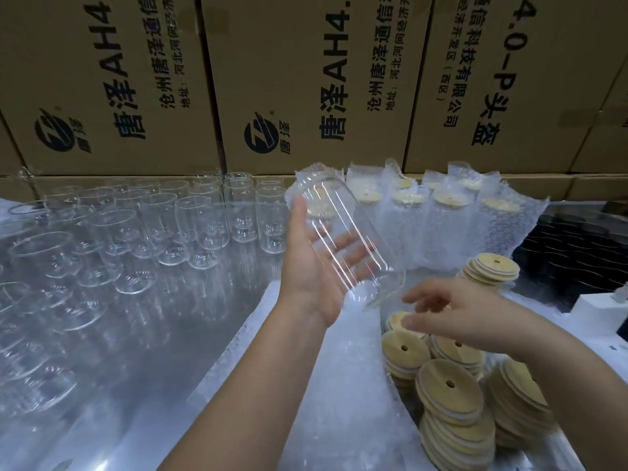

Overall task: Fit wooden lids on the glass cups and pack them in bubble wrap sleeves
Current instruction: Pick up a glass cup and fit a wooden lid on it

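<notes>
Left hand (316, 277) grips cup (339, 212), tilted. Right hand (452, 317) is loose and empty over lids (448, 392) below-right of cup (pinch one lid only, seat it square).

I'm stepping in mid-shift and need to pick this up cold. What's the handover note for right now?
Left hand holds a bare glass cup, tilted, lower end toward the right hand. The right hand hovers open over the wooden lid stacks, holding nothing.
Done: a batch of lidded cups stands in bubble wrap sleeves at the back right.
Left: lid and sleeve the held cup, then the rows of bare cups on the left.
</notes>
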